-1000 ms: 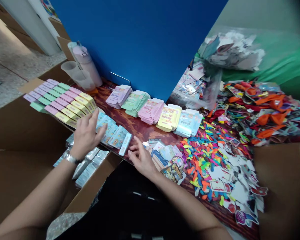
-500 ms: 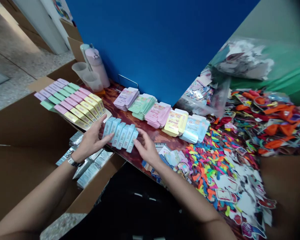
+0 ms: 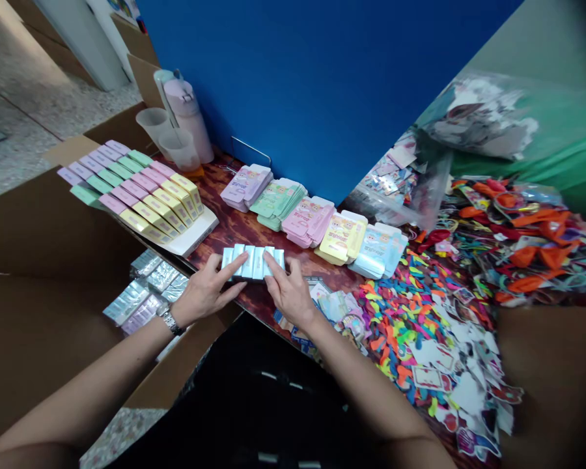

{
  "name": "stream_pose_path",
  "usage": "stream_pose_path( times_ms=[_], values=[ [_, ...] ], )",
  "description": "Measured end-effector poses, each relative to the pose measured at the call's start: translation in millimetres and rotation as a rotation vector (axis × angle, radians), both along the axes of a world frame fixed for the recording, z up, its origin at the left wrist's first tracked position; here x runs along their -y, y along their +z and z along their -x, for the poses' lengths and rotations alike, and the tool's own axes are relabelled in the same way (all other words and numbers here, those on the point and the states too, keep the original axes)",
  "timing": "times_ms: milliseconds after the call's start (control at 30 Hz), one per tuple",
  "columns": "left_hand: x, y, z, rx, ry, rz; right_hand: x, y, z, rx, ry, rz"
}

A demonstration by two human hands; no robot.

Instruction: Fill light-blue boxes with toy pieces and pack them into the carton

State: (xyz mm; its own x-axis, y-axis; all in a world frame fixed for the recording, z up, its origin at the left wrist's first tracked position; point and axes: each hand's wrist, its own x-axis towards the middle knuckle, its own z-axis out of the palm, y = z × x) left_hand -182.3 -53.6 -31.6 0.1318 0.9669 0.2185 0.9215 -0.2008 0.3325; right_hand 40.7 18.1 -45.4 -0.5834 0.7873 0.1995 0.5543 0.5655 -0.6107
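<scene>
A row of several small light-blue boxes (image 3: 252, 262) stands side by side near the front edge of the red-brown table (image 3: 206, 247). My left hand (image 3: 209, 288) holds the row's left end, its index finger on top. My right hand (image 3: 292, 293) grips the right end, index finger also on top. Left of them, a white tray (image 3: 200, 233) carries rows of purple, green, pink and yellow boxes (image 3: 161, 203). Behind my hands lie stacks of flat cartons in purple (image 3: 244, 185), green (image 3: 276, 200), pink (image 3: 306, 220), yellow (image 3: 340, 236) and blue (image 3: 377, 249).
Wrapped packs (image 3: 137, 306) sit in a large cardboard box (image 3: 43, 312) at the left. Cups (image 3: 180, 148) and a pink bottle (image 3: 190, 117) stand at the back left, beside a blue panel (image 3: 293, 85). Colourful balloons (image 3: 410, 312) and printed cards cover the right side.
The light-blue boxes have moved right, away from the tray, and now form a straighter row. Both hands have shifted right with them, and their index fingers have come onto the boxes' tops.
</scene>
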Motion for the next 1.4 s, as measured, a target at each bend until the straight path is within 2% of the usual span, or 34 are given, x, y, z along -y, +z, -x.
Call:
stream_pose_path(
  times_ms=[267, 533, 600, 733, 867, 1033, 1133, 1267, 1400],
  values=[
    [-7, 16.9, 9, 0.081, -0.061, 0.089, -5, 10.0, -3, -0.029, 0.013, 0.142],
    [-34, 31.8, 33, 0.207, -0.112, 0.409, -21, 23.6, -4, -0.049, 0.017, 0.344],
    [-42, 32.7, 35, 0.210, -0.153, 0.436, -27, 27.4, -5, -0.010, 0.043, 0.392],
    [-48, 32.9, 32, 0.245, -0.169, 0.401, -32, 30.8, -6, 0.022, 0.059, 0.410],
    [-44, 33.7, 29, 0.228, -0.144, 0.379, -33, 29.6, -8, 0.008, 0.066, 0.406],
    [-44, 31.5, 35, 0.293, -0.191, 0.430, -35, 27.1, -8, -0.011, 0.048, 0.428],
    [-42, 32.3, 31, 0.253, -0.186, 0.386, -33, 25.0, -8, -0.017, 0.036, 0.449],
    [-26, 46.4, 15, 0.154, -0.123, 0.305, -26, 30.5, -9, -0.064, -0.002, 0.424],
    [-9, 62.5, 9, 0.133, -0.087, 0.148, -26, 47.2, -8, -0.138, 0.003, 0.287]
  ],
)
